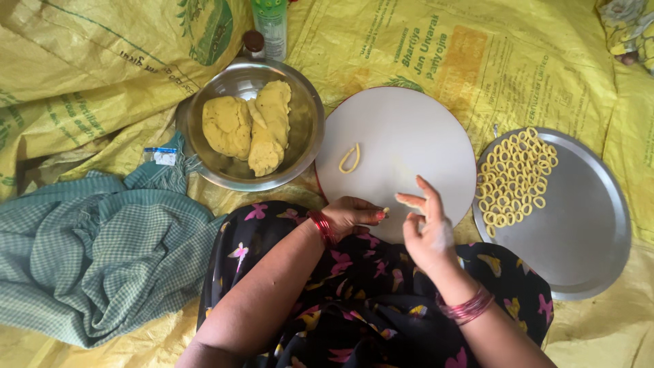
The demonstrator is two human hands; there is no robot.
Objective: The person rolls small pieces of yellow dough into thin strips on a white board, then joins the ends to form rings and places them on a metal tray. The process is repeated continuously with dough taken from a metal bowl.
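Dough bit [385,211]: small, pale yellow, pinched at the fingertips of the left hand [351,215], at the near edge of the round white board [409,129]. The grip there is pressed together on the bit, thumb against fingers.

Right hand [428,235]: just right of the left hand, over the same near edge of the board; its fingers [412,200] reach toward the bit, partly spread, with dough smeared on the back of the hand. Whether they touch the bit cannot be told.

Dough loop [349,158]: thin, yellow, open at the bottom, lying on the left half of the board, apart from both hands.

Steel bowl [306,116]: left of the board, touching its rim; holds large lumps of yellow dough [248,126].

Steel tray [586,232]: right of the board; its upper left part carries a cluster of small dough rings [514,177].

Checked green cloth [88,252]: well left of the board, crumpled.

Green bottle [271,24]: beyond the bowl, upright.

Yellow woven sacks [477,54]: spread on the floor under everything.
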